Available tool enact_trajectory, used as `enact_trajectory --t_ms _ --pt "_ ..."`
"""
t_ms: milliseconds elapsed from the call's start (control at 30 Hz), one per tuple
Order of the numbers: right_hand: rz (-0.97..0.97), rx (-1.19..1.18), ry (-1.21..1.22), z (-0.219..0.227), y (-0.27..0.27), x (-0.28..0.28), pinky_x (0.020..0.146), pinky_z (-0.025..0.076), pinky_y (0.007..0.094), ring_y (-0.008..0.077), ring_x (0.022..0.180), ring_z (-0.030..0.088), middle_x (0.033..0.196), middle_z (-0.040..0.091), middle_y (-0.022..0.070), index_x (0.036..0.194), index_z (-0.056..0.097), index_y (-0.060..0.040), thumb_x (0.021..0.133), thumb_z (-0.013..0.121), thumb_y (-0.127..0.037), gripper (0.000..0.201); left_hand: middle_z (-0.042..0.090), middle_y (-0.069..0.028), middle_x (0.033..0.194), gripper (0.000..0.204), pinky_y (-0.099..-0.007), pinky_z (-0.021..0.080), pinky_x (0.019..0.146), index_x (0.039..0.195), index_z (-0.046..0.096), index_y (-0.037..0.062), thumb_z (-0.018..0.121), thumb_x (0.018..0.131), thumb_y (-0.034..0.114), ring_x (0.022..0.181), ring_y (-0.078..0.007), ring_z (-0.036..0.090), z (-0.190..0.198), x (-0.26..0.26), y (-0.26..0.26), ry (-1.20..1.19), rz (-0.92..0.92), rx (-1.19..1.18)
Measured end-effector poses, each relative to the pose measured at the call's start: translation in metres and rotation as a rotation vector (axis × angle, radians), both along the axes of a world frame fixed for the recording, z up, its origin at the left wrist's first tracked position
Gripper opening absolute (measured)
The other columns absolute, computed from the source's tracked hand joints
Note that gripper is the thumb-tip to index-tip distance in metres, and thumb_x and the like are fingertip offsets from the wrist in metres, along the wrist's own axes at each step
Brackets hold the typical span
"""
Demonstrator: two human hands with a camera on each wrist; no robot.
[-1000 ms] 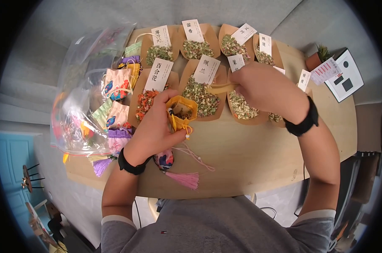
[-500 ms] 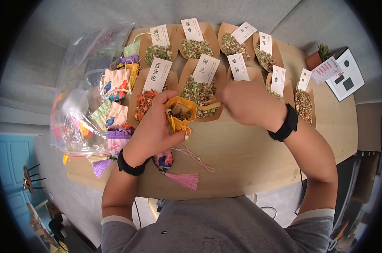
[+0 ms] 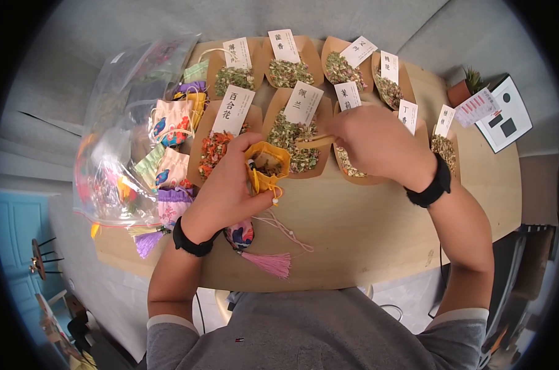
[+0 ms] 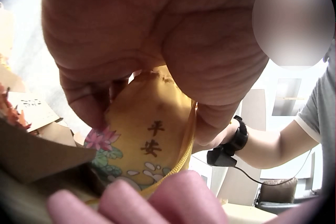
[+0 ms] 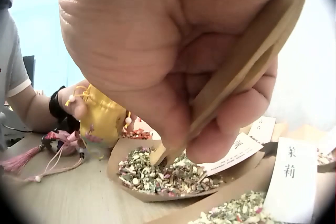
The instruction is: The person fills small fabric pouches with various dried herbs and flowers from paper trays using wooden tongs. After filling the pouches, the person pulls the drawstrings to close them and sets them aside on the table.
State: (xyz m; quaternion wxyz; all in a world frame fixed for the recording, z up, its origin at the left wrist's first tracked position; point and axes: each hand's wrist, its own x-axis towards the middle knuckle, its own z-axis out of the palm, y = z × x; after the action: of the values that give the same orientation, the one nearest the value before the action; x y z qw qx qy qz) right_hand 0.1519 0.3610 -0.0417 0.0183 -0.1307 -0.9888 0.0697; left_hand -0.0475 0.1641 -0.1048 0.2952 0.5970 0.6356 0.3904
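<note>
My left hand (image 3: 221,194) grips a yellow drawstring pouch (image 3: 269,176), its mouth open upward with dried bits inside. In the left wrist view the pouch (image 4: 152,134) shows a pink lotus and two characters. My right hand (image 3: 378,145) pinches wooden tweezers (image 3: 315,142) above a paper tray of mixed dried herbs (image 3: 304,161). The right wrist view shows the tips of the tweezers (image 5: 210,98) down at the herbs (image 5: 163,176), below my fingers.
More labelled trays of dried plants (image 3: 233,80) stand in two rows. At the left lie a clear plastic bag (image 3: 116,148) and several small pouches (image 3: 171,117). A pink tasselled pouch (image 3: 240,234) lies near the front. A potted plant (image 3: 467,86) stands at the right.
My right hand moved left toward the yellow pouch with the tweezers, then back right over the herb tray. The left hand has kept its hold on the pouch, almost still.
</note>
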Motion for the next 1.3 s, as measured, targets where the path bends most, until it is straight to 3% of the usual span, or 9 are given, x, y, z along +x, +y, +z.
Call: enact_trajectory --t_ms 100,167,300,367,533,600,833,1067,1300 --pt "-0.042 -0.004 -0.058 0.026 0.002 -0.003 0.074 0.052 0.0454 0.0386 0.085 0.066 0.089 0.070 0.0159 0.098 0.072 -0.0030 0.077 0.067 -0.001 0.021 0.045 -0.0175 0.131 0.088 -0.0363 0.045 0.103 0.144 0.026 -0.0010 0.083 0.078 0.010 0.122 -0.0256 0.052 0.000 0.000 0.000 0.010 -0.005 -0.005" --pt "0.003 -0.048 0.056 0.040 0.001 -0.003 0.073 0.054 0.0474 0.0379 0.088 0.067 0.085 0.068 0.0194 0.086 0.069 0.0005 0.078 0.066 -0.005 0.010 0.045 -0.0178 0.132 0.088 -0.0364 0.045 0.103 0.144 0.026 -0.0012 0.083 0.078 0.010 0.122 -0.0258 0.052 -0.003 -0.001 0.000 0.006 -0.004 0.008" --pt "0.032 -0.038 0.103 0.054 -0.019 -0.011 0.073 0.054 0.0455 0.0369 0.087 0.066 0.083 0.067 0.0168 0.088 0.069 -0.0014 0.078 0.069 -0.009 0.012 0.045 -0.0179 0.133 0.087 -0.0360 0.044 0.104 0.144 0.026 -0.0017 0.082 0.078 0.009 0.122 -0.0257 0.052 0.002 0.001 0.000 0.051 0.003 0.030" --pt "0.073 -0.018 0.063 0.047 -0.028 -0.014 0.076 0.052 0.0451 0.0381 0.087 0.065 0.089 0.070 0.0163 0.100 0.072 -0.0027 0.081 0.069 -0.005 0.020 0.044 -0.0179 0.133 0.087 -0.0358 0.045 0.104 0.144 0.026 -0.0017 0.082 0.078 0.009 0.122 -0.0253 0.052 -0.005 0.000 0.001 0.000 -0.002 0.029" --pt "0.120 -0.057 0.182 0.056 -0.022 -0.009 0.075 0.051 0.0467 0.0391 0.085 0.065 0.089 0.070 0.0160 0.105 0.072 -0.0044 0.082 0.068 -0.006 0.023 0.043 -0.0175 0.134 0.087 -0.0353 0.045 0.103 0.144 0.026 -0.0013 0.082 0.078 0.009 0.122 -0.0239 0.052 -0.005 -0.002 -0.001 0.023 0.012 0.036" --pt "-0.041 -0.011 -0.102 0.062 -0.017 -0.009 0.075 0.051 0.0481 0.0387 0.085 0.065 0.092 0.070 0.0160 0.106 0.072 -0.0055 0.082 0.067 -0.006 0.025 0.043 -0.0172 0.133 0.088 -0.0354 0.045 0.103 0.144 0.026 -0.0005 0.083 0.078 0.009 0.123 -0.0236 0.051 -0.005 -0.002 0.000 -0.048 -0.011 0.005" --pt "0.017 0.046 -0.173 -0.012 -0.033 -0.005 0.068 0.056 0.0429 0.0353 0.080 0.069 0.081 0.068 0.0172 0.081 0.069 -0.0009 0.075 0.063 -0.002 0.009 0.043 -0.0166 0.133 0.088 -0.0351 0.045 0.103 0.144 0.027 -0.0002 0.084 0.077 0.009 0.123 -0.0238 0.051 -0.003 0.001 0.000 -0.037 0.012 -0.011" --pt "-0.020 0.069 -0.054 -0.012 -0.016 0.006 0.067 0.053 0.0467 0.0364 0.079 0.067 0.081 0.065 0.0168 0.081 0.064 0.0002 0.077 0.062 -0.002 0.005 0.043 -0.0161 0.132 0.088 -0.0350 0.045 0.103 0.144 0.027 0.0001 0.084 0.077 0.010 0.123 -0.0235 0.051 -0.006 -0.001 0.000 0.001 0.007 0.025" --pt "-0.059 -0.048 -0.191 -0.017 -0.012 0.003 0.071 0.052 0.0493 0.0391 0.082 0.066 0.079 0.066 0.0196 0.089 0.067 0.0004 0.082 0.063 -0.005 0.011 0.044 -0.0162 0.131 0.089 -0.0343 0.046 0.102 0.144 0.026 -0.0004 0.084 0.077 0.009 0.123 -0.0227 0.051 -0.006 -0.001 0.000 -0.029 0.000 0.012"
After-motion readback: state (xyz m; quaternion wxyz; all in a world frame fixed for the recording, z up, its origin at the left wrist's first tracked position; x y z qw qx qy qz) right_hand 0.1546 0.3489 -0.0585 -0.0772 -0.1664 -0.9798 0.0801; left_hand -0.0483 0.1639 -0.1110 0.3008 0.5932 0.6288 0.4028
